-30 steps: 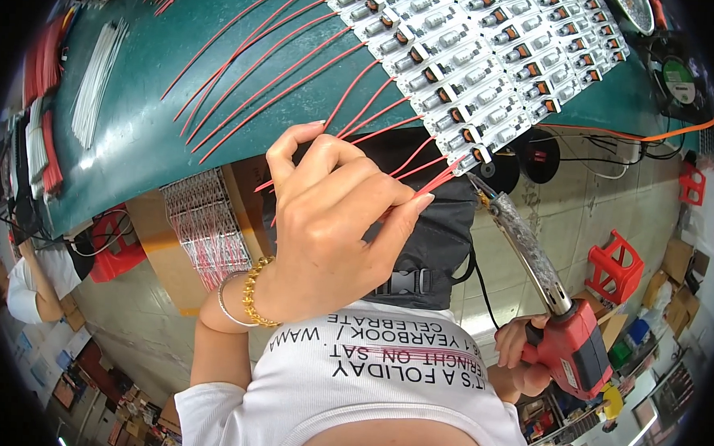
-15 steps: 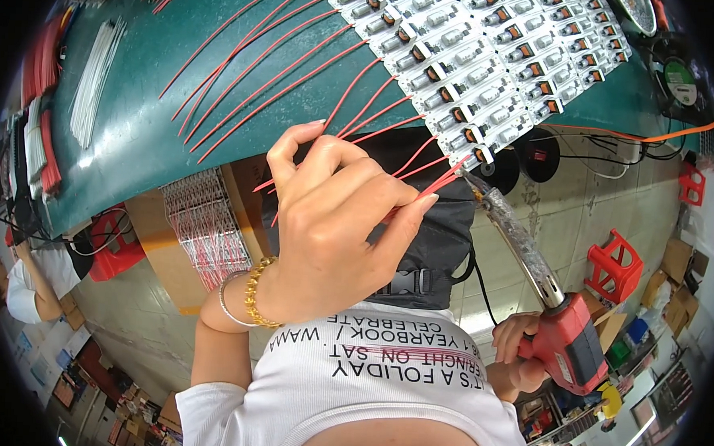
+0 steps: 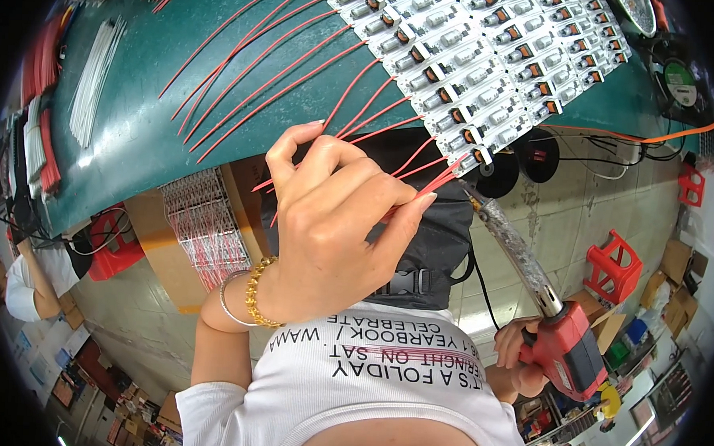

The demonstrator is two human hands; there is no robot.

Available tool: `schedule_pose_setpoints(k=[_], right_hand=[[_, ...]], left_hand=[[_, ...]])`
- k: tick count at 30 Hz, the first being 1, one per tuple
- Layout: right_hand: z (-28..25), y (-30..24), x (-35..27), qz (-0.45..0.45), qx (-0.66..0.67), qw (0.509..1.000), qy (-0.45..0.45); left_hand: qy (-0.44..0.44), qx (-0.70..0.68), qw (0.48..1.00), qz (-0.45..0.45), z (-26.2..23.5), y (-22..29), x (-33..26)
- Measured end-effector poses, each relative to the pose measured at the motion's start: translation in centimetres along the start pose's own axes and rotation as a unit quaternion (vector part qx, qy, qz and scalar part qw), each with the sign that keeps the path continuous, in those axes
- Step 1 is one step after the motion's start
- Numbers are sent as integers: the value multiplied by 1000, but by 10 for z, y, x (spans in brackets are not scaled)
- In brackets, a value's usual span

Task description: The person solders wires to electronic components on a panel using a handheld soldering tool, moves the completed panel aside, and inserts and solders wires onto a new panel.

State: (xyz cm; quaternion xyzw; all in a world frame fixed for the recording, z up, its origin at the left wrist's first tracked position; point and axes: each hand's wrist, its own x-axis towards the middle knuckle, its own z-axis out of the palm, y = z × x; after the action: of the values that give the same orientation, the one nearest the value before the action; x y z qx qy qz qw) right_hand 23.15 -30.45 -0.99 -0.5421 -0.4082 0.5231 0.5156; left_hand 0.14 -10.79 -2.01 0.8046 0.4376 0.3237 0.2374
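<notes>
My left hand (image 3: 329, 214) pinches red wires (image 3: 442, 179) between thumb and forefinger at the near corner of a white circuit board panel (image 3: 468, 56). More red wires run from the panel's left edge, some passing under my fingers. My right hand (image 3: 516, 365) is wrapped round the red handle of a soldering iron (image 3: 573, 352). Its long metal barrel points up and left, with the tip just below the panel's corner and apart from it. Rows of small components with black and orange parts cover the panel, which overhangs the table's near edge.
On the green table (image 3: 136, 173) lie white wires (image 3: 96, 84) and red wire bundles (image 3: 41, 66). A solder spool (image 3: 680, 82) stands at the far right, near an orange cable (image 3: 684, 132). Below are wired boards (image 3: 205, 224) on cardboard and a red stool (image 3: 614, 266). Another person (image 3: 40, 281) sits at left.
The soldering iron has drawn slightly down, its tip coming away from the panel's corner. My left hand has barely moved and still pinches the red wires.
</notes>
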Motion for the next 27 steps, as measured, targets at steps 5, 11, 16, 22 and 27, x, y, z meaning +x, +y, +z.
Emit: schedule_pose_setpoints(k=[5,11,16,22,27], right_hand=[[-7,8,10,-31,30,992,-121],[13,3,23,-50,128,990,-39],[13,1,49,-74,96,991,-59],[12,1,65,-72,150,985,-53],[26,-1,81,-91,149,985,-5]], left_hand=[[3,-1,1000,-4,1,-1,-2],[-3,-3,1000,-8,0,-2,0],[-21,-13,999,-21,-8,-3,3],[-40,0,997,-65,-60,-14,5],[88,219,971,-37,-109,-71,64]])
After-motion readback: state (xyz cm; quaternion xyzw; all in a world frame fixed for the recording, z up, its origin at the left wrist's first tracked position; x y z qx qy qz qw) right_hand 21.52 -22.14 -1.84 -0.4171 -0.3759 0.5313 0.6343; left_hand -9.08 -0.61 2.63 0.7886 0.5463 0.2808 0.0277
